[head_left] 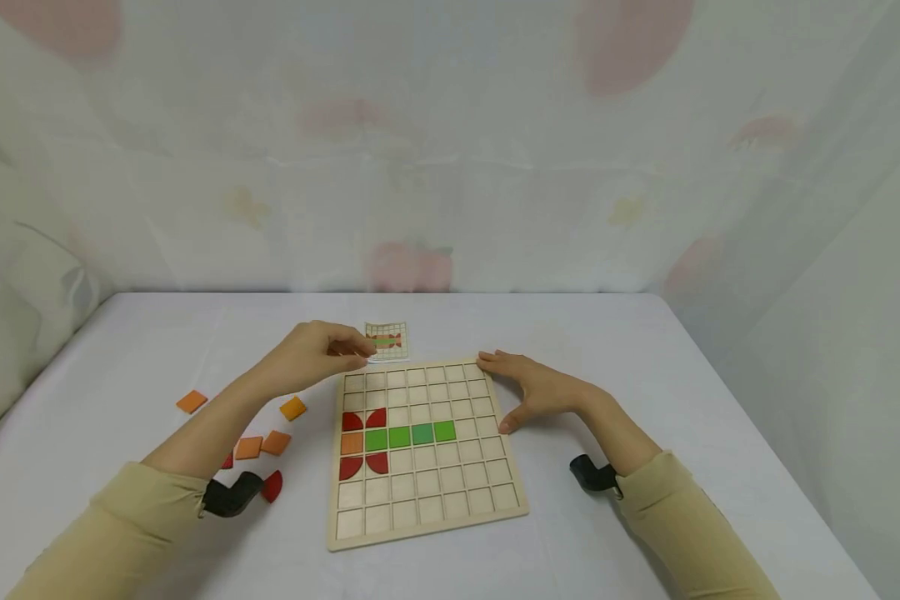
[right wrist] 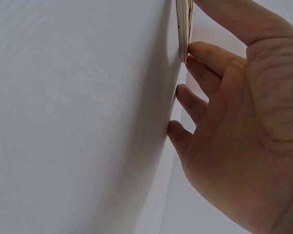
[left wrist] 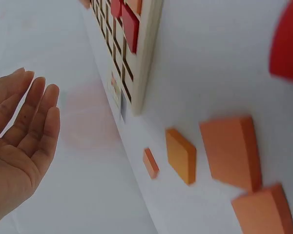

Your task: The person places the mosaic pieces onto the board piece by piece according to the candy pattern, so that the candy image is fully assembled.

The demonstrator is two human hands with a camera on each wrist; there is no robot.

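A wooden grid board lies on the table. Several red quarter-circle tiles, an orange square tile and a row of several green square tiles sit in its cells. My left hand hovers over the board's far left corner, beside a small pattern card. Its palm is bare in the left wrist view, with the fingers loosely extended. My right hand rests at the board's right side, fingertips and thumb touching the edge. In the right wrist view, the board shows as a thin edge beside the fingers.
Left of the board lie loose orange tiles, a yellow-orange tile and red pieces, some partly behind my left forearm. A white cloth with faded prints hangs behind the white table.
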